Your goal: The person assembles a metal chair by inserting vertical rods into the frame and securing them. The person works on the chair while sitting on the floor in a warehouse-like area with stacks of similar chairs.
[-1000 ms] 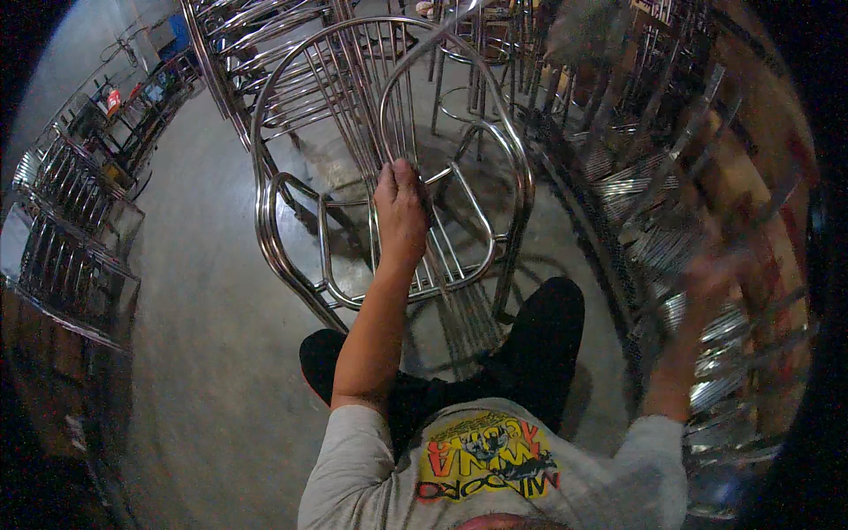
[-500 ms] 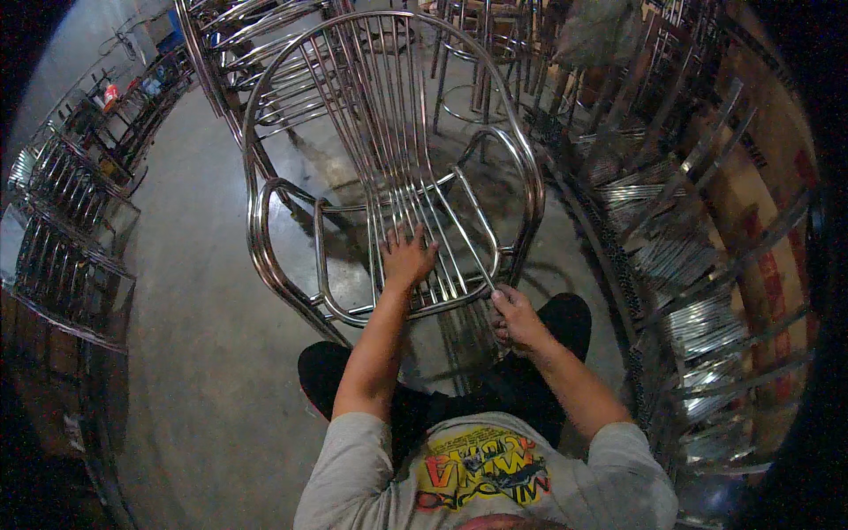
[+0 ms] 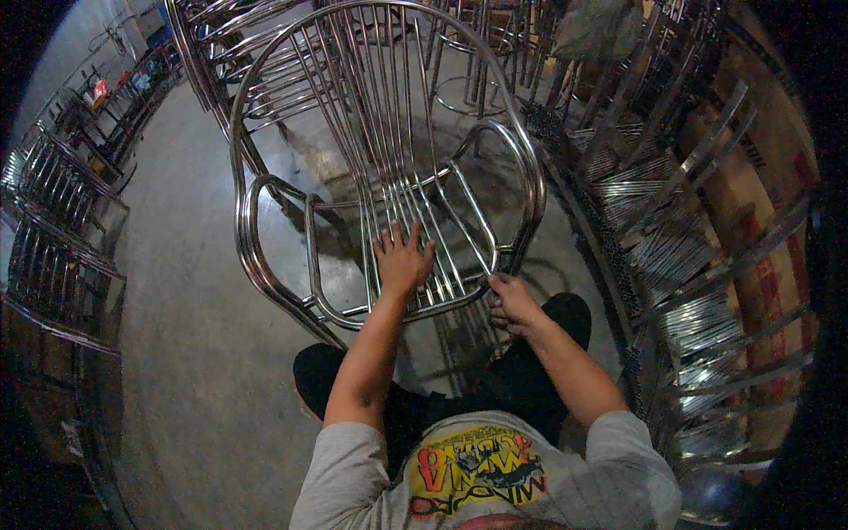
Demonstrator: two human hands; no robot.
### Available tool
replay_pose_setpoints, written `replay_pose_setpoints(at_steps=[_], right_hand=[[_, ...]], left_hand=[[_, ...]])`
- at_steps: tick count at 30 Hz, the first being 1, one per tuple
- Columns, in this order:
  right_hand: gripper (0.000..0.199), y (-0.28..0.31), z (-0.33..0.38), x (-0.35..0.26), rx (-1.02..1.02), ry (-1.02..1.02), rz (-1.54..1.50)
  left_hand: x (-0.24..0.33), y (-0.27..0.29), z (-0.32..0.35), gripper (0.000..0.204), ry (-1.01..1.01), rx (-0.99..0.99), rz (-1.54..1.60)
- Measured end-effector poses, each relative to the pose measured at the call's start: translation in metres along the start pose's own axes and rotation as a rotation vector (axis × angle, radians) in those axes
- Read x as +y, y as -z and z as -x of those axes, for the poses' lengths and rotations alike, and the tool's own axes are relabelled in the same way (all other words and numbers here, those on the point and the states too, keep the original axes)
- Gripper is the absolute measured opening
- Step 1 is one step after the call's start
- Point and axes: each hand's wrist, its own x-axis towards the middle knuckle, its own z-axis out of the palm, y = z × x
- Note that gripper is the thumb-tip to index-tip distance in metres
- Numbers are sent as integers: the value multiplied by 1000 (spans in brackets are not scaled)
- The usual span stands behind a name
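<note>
A shiny metal tube chair frame point(image 3: 240, 221) stands before me, its round back rising away from me and long thin rods fanning down through the seat. My left hand point(image 3: 405, 263) lies on the seat rods with its fingers spread. At the front right corner of the seat, my right hand point(image 3: 514, 305) is closed, thumb and fingers pinching the near end of a thin metal rod point(image 3: 465, 244). That rod slants across the right side of the seat, apart from the others. The curled fingers partly hide its tip.
More tube frames point(image 3: 274, 84) stand behind the chair at the far left. Several stool frames point(image 3: 468, 88) are at the back. Bundles of metal rods point(image 3: 698, 327) lie along the right beside cardboard point(image 3: 768, 256). Stacked metal frames point(image 3: 66, 230) line the left.
The chair and the rest of the scene sit slightly higher and farther left in view. My left hand stays spread on the rods, and my right hand keeps its pinch at the front right corner.
</note>
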Motion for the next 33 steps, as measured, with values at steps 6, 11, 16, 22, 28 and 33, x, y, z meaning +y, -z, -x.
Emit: replay_pose_setpoints(at_steps=[6,11,16,22,28,33], right_hand=[[19,-7,0,-13,-8,47,6],[18,-10,8,-26,-73,34,-135],[16,-18,2,-19,-77,24,-211],[21,-26,-10,-6,-112,-9,-402],[26,-22,-51,-5,68,371,81],[41,-53,-73,-33,54,306,817]], left_hand=[[-1,0,-1,63,1,-3,9],[-1,0,0,63,-5,11,2],[0,1,0,63,3,3,5],[0,4,-1,64,4,-31,10],[1,1,0,63,9,-28,-15],[-1,0,0,64,-24,8,-62]])
